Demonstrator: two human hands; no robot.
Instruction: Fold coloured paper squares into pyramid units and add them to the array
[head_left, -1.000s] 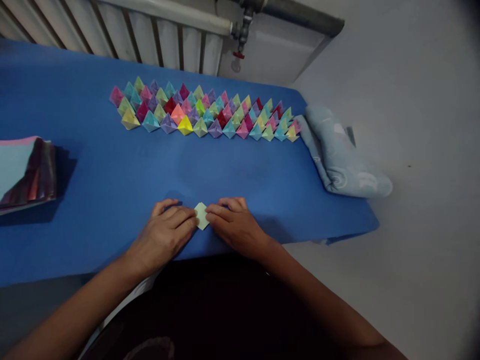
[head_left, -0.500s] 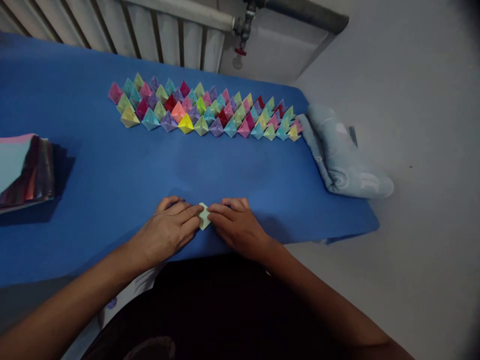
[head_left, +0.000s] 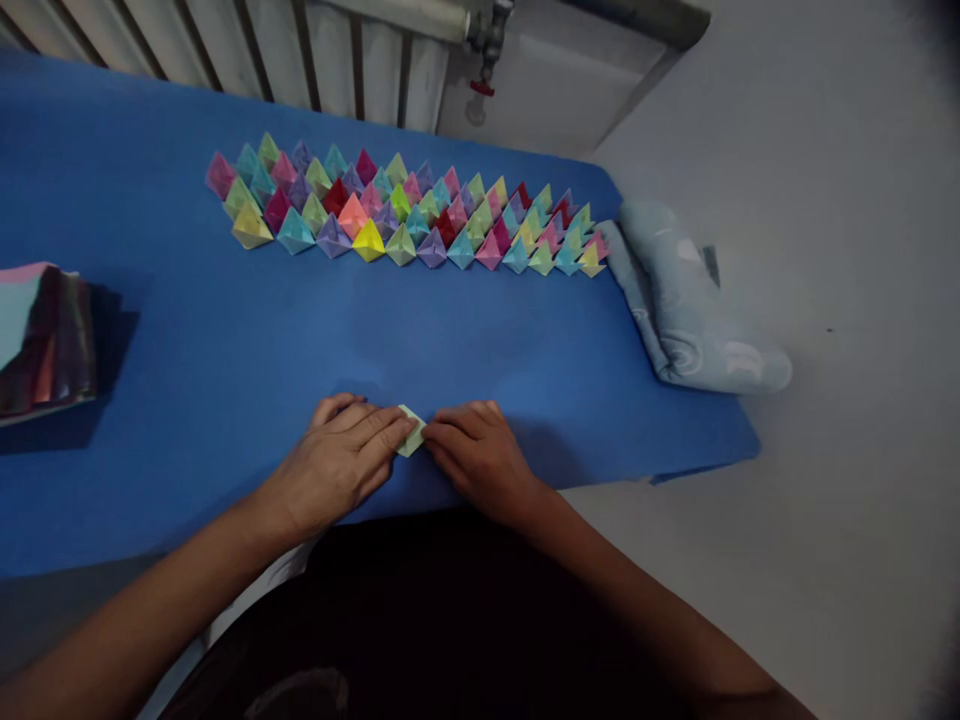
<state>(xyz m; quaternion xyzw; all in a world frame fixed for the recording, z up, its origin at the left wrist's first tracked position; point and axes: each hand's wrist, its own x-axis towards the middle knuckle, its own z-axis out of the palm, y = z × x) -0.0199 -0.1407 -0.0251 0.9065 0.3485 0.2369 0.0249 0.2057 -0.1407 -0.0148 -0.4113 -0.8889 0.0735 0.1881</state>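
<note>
A small pale green folded paper (head_left: 410, 441) lies near the front edge of the blue table between my two hands. My left hand (head_left: 346, 452) covers its left part, fingers pressed together on it. My right hand (head_left: 478, 455) pinches its right corner with the thumb and fingertips. The paper's left side is partly hidden under my left fingers. Beyond my hands, several small folded paper boats (head_left: 401, 243) in many colours stand in close rows.
On the left sits a stack of coloured paper (head_left: 56, 345). A folded grey-blue cloth (head_left: 686, 300) lies at the table's right end, beside the wall. Behind the blue table (head_left: 450, 330) are a white radiator (head_left: 330, 60) and a red-handled valve (head_left: 482, 88).
My right fingers have drawn slightly to the right, onto the paper's corner. More of the paper's right side shows now. The view has shifted a little.
</note>
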